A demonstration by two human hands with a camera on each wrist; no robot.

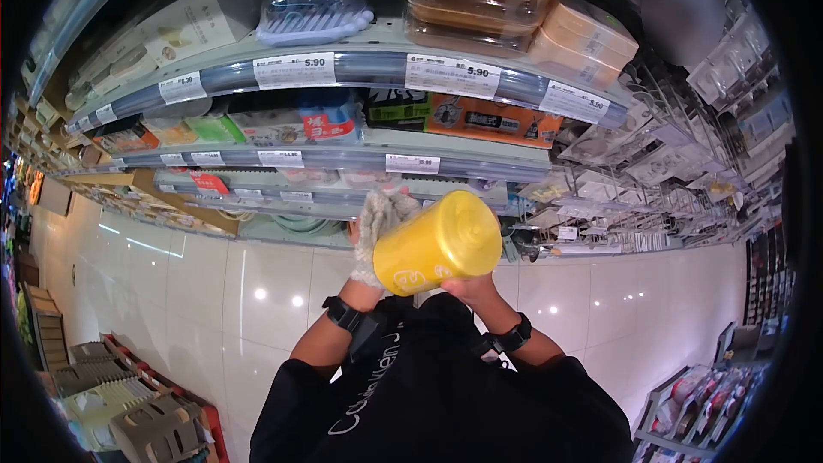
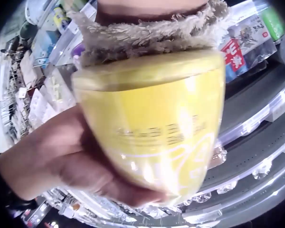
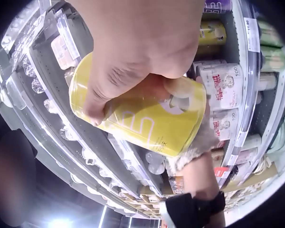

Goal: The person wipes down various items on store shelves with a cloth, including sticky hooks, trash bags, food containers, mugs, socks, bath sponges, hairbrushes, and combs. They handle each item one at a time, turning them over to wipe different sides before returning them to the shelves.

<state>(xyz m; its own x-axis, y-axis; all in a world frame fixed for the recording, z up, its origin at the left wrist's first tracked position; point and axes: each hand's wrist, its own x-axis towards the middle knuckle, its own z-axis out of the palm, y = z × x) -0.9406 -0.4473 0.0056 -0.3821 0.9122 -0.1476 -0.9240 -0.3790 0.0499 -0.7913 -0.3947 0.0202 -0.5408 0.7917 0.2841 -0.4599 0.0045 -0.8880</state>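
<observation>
Shop shelving and a pale glossy floor (image 1: 197, 291) are seen all round one person in a black shirt (image 1: 446, 394). Two black wrist straps are worn, one on the left (image 1: 343, 313) and one on the right (image 1: 514, 334). One yellow canister (image 1: 439, 243) is held up at chest height between the two hands, tilted on its side in front of the shelves. It is clasped from below by the bare right hand (image 1: 467, 289), whose thumb and fingers are curled round its body in the right wrist view. The left hand (image 1: 377, 227) is covered by one fuzzy beige glove and is laid against the canister's end; whether its fingers curl round it cannot be told through the pile. Behind, at least three shelf rails (image 1: 377, 64) are stacked. On the top rail four white price labels (image 1: 294, 70) are fixed, two of them reading 5.90. Orange boxes (image 1: 493, 120) are ranged on the shelf below it.
</observation>
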